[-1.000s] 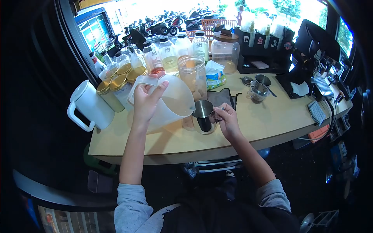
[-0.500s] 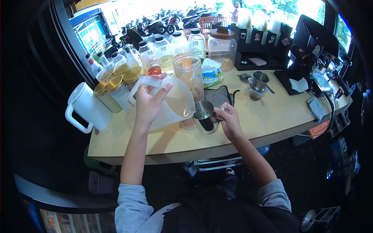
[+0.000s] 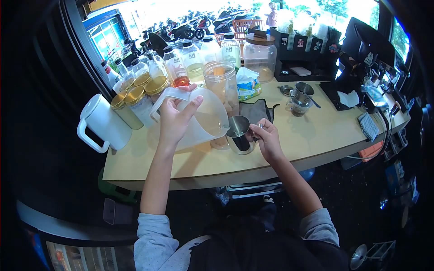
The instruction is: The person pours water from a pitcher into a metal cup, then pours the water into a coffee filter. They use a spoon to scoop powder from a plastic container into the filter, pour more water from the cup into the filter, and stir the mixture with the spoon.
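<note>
My left hand [image 3: 177,115] is closed round the handle of a translucent plastic pitcher [image 3: 203,122], which is tilted to the right. The pitcher's lip meets the rim of a small metal cup [image 3: 238,126]. My right hand [image 3: 267,137] grips that cup by its handle, over a larger shiny metal vessel [image 3: 242,147] near the counter's front edge. Some liquid shows inside the pitcher and at its lip. A tall clear open jar [image 3: 220,83] stands just behind the pitcher.
On the counter [image 3: 298,135], gold-lidded jars [image 3: 135,96] and a white jug [image 3: 105,123] stand at left. Bottles [image 3: 192,61] line the back. A tissue pack [image 3: 247,84], dark cloth [image 3: 256,110] and glass cup [image 3: 299,103] lie right of the open jar.
The view has shifted very slightly. Both hands keep their holds, and the pitcher stays tilted against the small cup.
</note>
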`<state>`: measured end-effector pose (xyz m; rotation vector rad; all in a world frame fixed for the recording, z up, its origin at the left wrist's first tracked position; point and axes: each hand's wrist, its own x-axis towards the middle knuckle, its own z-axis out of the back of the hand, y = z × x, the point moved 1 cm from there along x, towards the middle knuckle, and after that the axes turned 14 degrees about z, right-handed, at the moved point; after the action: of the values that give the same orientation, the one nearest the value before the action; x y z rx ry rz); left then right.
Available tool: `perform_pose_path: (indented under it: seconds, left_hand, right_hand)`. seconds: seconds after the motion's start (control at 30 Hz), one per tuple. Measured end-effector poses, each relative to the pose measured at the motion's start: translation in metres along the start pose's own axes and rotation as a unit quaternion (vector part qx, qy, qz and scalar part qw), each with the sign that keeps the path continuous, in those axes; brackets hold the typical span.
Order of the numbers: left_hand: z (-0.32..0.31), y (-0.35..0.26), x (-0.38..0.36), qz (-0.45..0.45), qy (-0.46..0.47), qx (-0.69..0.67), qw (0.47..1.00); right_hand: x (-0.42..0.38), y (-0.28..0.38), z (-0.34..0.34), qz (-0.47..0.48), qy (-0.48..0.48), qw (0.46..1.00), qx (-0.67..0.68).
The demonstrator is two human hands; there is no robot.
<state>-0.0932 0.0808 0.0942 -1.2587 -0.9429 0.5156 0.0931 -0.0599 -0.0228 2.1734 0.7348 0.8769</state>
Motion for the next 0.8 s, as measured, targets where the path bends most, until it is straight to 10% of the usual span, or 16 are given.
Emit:
perform_pose_path:
  seconds: [0.8]
  left_hand:
    - [-0.0006, -0.0005, -0.0015, 0.006, 0.003, -0.004, 1.000]
  right_hand:
    - [-0.0003, -0.0029, 0.0017, 0.002, 0.010, 1.000, -0.003]
